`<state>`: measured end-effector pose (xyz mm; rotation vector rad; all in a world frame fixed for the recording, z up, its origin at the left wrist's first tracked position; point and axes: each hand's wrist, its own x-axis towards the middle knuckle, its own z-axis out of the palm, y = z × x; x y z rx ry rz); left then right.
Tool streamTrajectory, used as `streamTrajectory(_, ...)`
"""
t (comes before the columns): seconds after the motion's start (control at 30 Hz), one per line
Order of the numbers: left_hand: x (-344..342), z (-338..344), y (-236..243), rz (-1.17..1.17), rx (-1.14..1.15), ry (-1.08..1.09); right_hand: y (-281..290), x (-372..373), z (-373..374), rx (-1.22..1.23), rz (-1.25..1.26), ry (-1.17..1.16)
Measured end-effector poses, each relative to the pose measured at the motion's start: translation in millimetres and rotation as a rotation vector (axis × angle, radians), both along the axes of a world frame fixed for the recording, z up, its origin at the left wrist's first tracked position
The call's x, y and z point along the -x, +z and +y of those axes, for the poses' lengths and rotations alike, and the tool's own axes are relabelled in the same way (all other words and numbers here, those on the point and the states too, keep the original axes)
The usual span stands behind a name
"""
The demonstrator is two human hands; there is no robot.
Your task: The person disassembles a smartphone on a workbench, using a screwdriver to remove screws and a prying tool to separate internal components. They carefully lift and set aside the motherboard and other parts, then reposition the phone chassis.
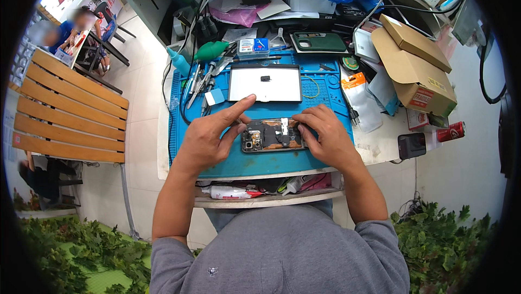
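An opened phone (271, 136) lies horizontally on the blue work mat (255, 164), its camera module and inner parts exposed. My left hand (209, 136) is at its left end, index finger raised above that corner, thumb and curled fingers closed at the edge. My right hand (328, 139) has its fingers closed at the phone's right end, thumb on the side. Behind the phone lies a white tray (249, 82) with a dark frame and a small black piece (265, 78) on it.
Tools (203, 88), a green air blower (209, 51), a green phone case (318, 42), cardboard boxes (412, 66) and a red can (450, 133) surround the mat. A wooden slatted bench (70, 109) is at left, with people (68, 33) beyond. Leafy greenery (445, 250) is low on both sides.
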<state>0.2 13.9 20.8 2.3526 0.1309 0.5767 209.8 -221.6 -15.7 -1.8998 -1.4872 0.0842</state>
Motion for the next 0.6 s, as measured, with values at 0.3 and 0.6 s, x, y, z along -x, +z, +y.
streamTrajectory(0.3, -4, -5, 11, 0.033, 0.002, 0.025, -31, -8, -1, -0.217, 0.094, -0.095)
streamTrajectory(0.6, 0, -4, 5, 0.032, 0.056, -0.009, -33, -9, -1, -0.184, 0.03, -0.095)
